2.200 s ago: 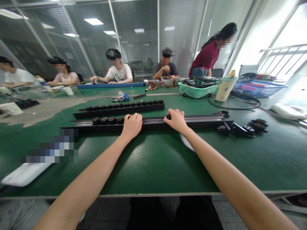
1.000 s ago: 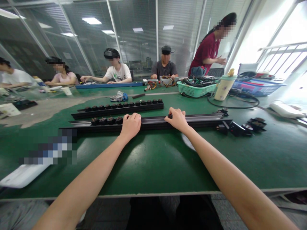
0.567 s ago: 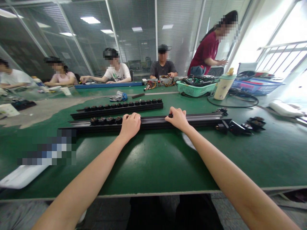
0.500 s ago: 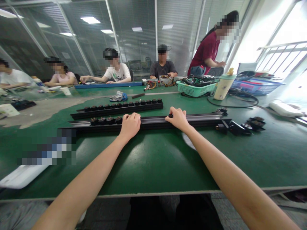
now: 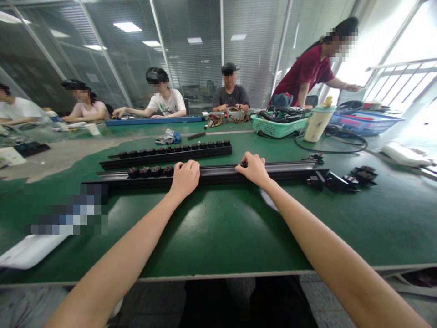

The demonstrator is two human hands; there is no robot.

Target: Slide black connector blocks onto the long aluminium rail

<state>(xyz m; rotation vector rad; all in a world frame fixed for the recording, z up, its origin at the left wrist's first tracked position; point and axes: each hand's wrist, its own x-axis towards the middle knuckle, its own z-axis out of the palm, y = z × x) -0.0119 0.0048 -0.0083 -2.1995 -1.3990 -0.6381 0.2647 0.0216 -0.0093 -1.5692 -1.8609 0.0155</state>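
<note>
Head view: black blocks (image 5: pixel 145 172) stand in row on near rail (image 5: pixel 218 179); left hand (image 5: pixel 187 177), fingers curled over rail, grip hidden, I can't tell; right hand (image 5: pixel 254 170) pinches small black piece (image 5: pixel 244 164) at rail; loose parts (image 5: pixel 364 174) lie by rail's right end; I judge piece being positioned; next move calls for steady rail.

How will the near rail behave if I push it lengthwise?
The near rail is probably stiff: it looks long and straight. It seems unlikely to roll, given its angular profile. The black blocks might slide, with bare channel beside them.
</note>
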